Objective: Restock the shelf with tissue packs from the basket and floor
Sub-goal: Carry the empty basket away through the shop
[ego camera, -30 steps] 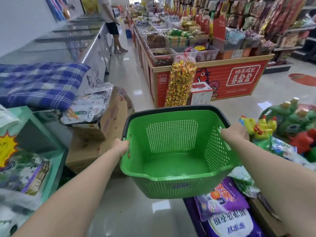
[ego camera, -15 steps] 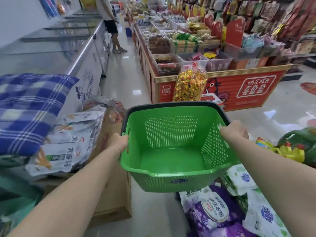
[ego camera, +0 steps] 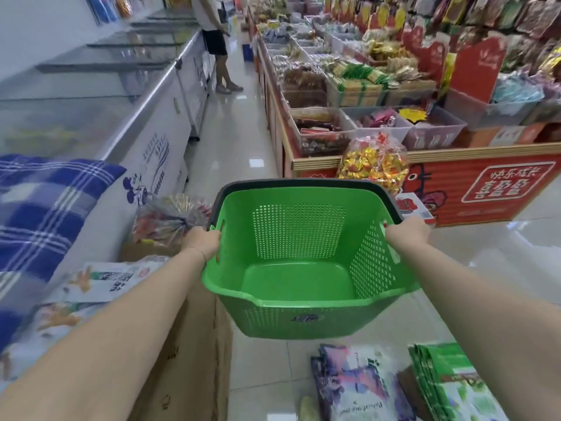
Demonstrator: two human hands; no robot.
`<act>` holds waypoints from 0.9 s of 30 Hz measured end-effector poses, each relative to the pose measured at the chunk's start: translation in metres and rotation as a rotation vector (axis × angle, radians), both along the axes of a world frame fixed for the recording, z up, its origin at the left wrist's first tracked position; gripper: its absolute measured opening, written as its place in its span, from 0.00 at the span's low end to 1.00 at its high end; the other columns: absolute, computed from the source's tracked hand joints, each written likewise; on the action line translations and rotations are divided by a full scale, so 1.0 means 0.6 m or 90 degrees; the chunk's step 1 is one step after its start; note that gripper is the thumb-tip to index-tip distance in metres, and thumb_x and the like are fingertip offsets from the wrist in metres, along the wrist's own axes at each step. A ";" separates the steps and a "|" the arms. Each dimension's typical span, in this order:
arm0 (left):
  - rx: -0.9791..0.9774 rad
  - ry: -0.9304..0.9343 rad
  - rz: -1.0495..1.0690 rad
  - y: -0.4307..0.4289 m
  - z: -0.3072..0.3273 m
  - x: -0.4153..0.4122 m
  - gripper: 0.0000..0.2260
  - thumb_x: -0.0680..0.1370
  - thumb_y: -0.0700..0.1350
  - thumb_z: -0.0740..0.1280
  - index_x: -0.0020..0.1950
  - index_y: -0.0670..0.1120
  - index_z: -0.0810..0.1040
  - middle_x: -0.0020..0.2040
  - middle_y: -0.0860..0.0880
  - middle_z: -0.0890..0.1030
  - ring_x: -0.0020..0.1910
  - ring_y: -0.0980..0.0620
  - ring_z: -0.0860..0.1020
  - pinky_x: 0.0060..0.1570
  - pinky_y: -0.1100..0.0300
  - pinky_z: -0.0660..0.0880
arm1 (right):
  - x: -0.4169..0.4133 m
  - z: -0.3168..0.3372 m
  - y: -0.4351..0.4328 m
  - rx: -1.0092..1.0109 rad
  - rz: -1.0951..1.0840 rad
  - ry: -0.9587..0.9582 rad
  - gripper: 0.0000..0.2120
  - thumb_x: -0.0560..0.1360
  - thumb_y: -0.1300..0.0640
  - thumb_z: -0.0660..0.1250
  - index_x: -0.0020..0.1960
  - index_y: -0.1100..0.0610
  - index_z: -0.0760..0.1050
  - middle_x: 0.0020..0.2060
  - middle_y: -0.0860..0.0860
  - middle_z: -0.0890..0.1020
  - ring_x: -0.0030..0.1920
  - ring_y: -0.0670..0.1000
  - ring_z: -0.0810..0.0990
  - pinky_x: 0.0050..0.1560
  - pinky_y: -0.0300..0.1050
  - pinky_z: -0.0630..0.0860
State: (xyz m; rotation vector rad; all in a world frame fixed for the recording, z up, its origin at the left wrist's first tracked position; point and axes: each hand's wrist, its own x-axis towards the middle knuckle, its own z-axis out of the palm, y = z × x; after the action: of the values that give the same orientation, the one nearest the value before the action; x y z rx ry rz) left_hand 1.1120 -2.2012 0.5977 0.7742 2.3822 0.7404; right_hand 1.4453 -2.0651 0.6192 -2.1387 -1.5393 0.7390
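Green basket [ego camera: 299, 278] between left hand [ego camera: 202, 242] and right hand [ego camera: 408, 235], both gripping its rim.

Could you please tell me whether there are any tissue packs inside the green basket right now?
No, the green basket is empty, its bare floor and perforated walls showing, while the left hand and right hand grip its sides.
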 end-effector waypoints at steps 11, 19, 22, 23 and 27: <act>0.035 0.014 0.079 0.266 0.042 -0.158 0.19 0.80 0.48 0.62 0.68 0.39 0.68 0.51 0.45 0.77 0.45 0.44 0.76 0.44 0.51 0.73 | -0.179 0.023 0.336 -0.015 0.159 0.003 0.02 0.76 0.64 0.59 0.48 0.62 0.67 0.38 0.56 0.73 0.32 0.51 0.70 0.29 0.42 0.66; 0.015 0.030 0.133 0.447 0.042 -0.378 0.12 0.79 0.48 0.63 0.46 0.38 0.72 0.35 0.45 0.70 0.29 0.51 0.64 0.28 0.59 0.61 | -0.406 0.021 0.554 0.002 0.212 0.021 0.03 0.75 0.63 0.61 0.44 0.61 0.67 0.39 0.55 0.74 0.35 0.53 0.73 0.31 0.42 0.70; 0.005 0.021 0.140 0.527 0.044 -0.472 0.14 0.79 0.48 0.63 0.41 0.38 0.70 0.31 0.47 0.66 0.26 0.52 0.61 0.27 0.61 0.60 | -0.504 0.024 0.643 -0.010 0.222 0.032 0.03 0.75 0.63 0.61 0.48 0.61 0.69 0.42 0.56 0.76 0.38 0.54 0.75 0.33 0.43 0.72; 0.005 0.015 0.148 0.547 0.044 -0.495 0.15 0.79 0.48 0.63 0.40 0.38 0.70 0.30 0.47 0.66 0.26 0.52 0.60 0.27 0.62 0.60 | -0.528 0.025 0.663 -0.012 0.229 0.034 0.02 0.75 0.63 0.61 0.47 0.61 0.69 0.41 0.55 0.76 0.36 0.53 0.75 0.33 0.43 0.72; 0.011 0.007 0.170 0.655 0.042 -0.607 0.15 0.79 0.49 0.63 0.39 0.39 0.69 0.30 0.47 0.66 0.26 0.52 0.62 0.31 0.60 0.66 | -0.643 0.028 0.780 -0.009 0.233 0.035 0.05 0.75 0.63 0.60 0.50 0.62 0.70 0.43 0.56 0.75 0.33 0.51 0.72 0.29 0.41 0.67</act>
State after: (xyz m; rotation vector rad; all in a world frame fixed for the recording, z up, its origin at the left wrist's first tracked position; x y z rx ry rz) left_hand 0.7481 -1.8081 0.6227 0.4710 2.5205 0.8660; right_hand 1.0595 -1.5970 0.6359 -1.8476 -1.9252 0.9191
